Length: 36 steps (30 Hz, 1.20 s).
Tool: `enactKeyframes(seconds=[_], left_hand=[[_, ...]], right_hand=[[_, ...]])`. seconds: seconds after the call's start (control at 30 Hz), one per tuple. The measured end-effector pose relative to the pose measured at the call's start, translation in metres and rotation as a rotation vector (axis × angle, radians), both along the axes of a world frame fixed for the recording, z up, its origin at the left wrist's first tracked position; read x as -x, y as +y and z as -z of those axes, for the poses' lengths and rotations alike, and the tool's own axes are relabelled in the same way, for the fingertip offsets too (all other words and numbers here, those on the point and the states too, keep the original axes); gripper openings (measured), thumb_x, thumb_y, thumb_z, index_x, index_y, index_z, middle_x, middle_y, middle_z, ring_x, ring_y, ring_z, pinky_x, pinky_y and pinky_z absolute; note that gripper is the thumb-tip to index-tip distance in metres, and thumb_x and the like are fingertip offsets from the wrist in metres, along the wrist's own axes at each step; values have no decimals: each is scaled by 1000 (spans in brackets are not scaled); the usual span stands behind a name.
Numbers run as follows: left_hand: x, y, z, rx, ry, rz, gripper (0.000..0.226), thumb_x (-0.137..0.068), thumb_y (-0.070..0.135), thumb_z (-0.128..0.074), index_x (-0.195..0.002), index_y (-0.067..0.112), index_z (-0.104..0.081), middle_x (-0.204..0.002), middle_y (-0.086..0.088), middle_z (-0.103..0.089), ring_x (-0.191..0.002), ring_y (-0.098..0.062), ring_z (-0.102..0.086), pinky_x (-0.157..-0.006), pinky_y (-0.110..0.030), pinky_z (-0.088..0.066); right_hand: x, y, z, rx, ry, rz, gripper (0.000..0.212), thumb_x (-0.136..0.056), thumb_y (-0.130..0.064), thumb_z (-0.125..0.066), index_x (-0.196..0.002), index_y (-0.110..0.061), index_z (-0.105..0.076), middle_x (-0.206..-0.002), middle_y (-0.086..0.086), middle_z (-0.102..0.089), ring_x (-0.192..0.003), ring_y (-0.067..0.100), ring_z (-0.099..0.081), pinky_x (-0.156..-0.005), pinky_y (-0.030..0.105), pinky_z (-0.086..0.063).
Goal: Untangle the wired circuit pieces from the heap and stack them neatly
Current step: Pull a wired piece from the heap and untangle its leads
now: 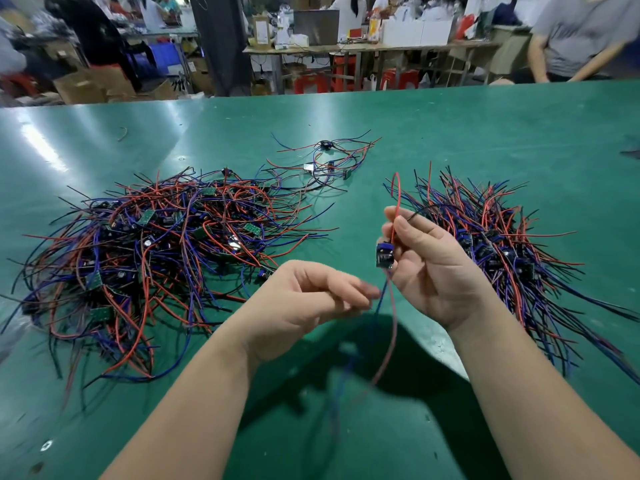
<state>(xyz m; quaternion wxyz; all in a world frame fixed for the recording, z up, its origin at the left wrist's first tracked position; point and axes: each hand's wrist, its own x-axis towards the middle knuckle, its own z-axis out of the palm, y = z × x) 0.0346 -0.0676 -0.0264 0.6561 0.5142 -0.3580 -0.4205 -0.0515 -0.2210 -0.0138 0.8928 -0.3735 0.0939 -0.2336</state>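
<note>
While right hand (440, 275) grips piece (384, 257), heap (156, 258) left

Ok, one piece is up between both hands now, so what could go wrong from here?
1. The left hand appears to pinch the blue wire below the circuit piece held by the right hand; a sharp pull could strain its joint at the board.
2. The piece's red wire sticks up near the stack, whose wire ends splay out; set down carelessly, it could tangle there.
</note>
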Motion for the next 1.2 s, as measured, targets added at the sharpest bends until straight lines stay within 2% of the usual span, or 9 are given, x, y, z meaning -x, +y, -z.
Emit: enactKeyframes(seconds=[0.1,0.17,0.23,0.33,0.53,0.63,0.77,0.9,1.2], left_hand=[[-3,-2,-2,-98,120,-34,20,-67,1,-57,-62,11,-74,-76,-11,-73,-60,-15,-68,-56,-26,-55],[0,-6,-3,-123,157,-93,2,-66,13,-75,-65,14,-75,-71,-10,-72,-56,-16,-67,-54,-25,-55],[4,-9,-2,-118,114,-173,14,-60,30,-79,-64,17,-74,-66,-6,-70,-55,-14,-67,-53,-23,-55],[8,-11,2,-82,52,-290,20,-54,31,-78,-66,15,-75,-65,-7,-70,-55,-13,-67,-53,-21,-53],[7,-12,6,-79,-105,-357,17,-69,13,-77,-80,1,-72,-62,-7,-69,-54,-14,-62,-56,-22,-55],[6,-12,7,-103,-170,-387,13,-73,9,-77,-80,-2,-73,-63,-6,-70,-53,-14,-59,-52,-19,-50],[5,-12,10,-118,-241,-381,16,-73,7,-79,-80,-6,-72,-62,-8,-68,-50,-10,-54,-49,-17,-45],[6,-13,12,-153,-309,-364,10,-73,6,-80,-76,1,-73,-61,-7,-67,-49,-10,-53,-49,-18,-45],[0,-8,10,-229,-246,-239,8,-75,9,-78,-71,8,-72,-58,-5,-68,-47,-11,-58,-47,-18,-46]], right_hand=[[2,0,2,141,35,-59,19,-69,-7,-63,-79,-14,-77,-67,1,-66,-59,6,-62,-56,16,-52],[1,2,4,244,89,-52,26,-65,-7,-67,-89,-12,-73,-65,2,-66,-57,7,-62,-55,15,-51],[-1,5,4,286,124,-26,41,-61,-8,-71,-101,-12,-65,-63,2,-66,-55,8,-62,-56,14,-51],[-4,7,6,270,195,32,53,-60,-13,-72,-110,-14,-55,-66,6,-70,-52,8,-61,-55,16,-49],[-7,9,14,346,493,33,9,-83,-9,-67,-79,-8,-59,-59,2,-68,-43,4,-56,-43,14,-44],[-7,9,16,348,491,-14,14,-85,-20,-65,-77,-9,-66,-63,1,-68,-46,3,-54,-45,13,-44],[-6,11,14,418,513,-92,23,-59,-23,-77,-77,-11,-69,-70,2,-72,-57,5,-60,-50,13,-43],[-5,6,14,393,585,-85,13,-75,-1,-72,-84,-8,-66,-67,4,-70,-58,11,-56,-47,14,-40],[-4,-4,7,178,463,-1,15,-89,-1,-54,-83,-8,-66,-65,7,-71,-51,7,-59,-47,13,-42]])
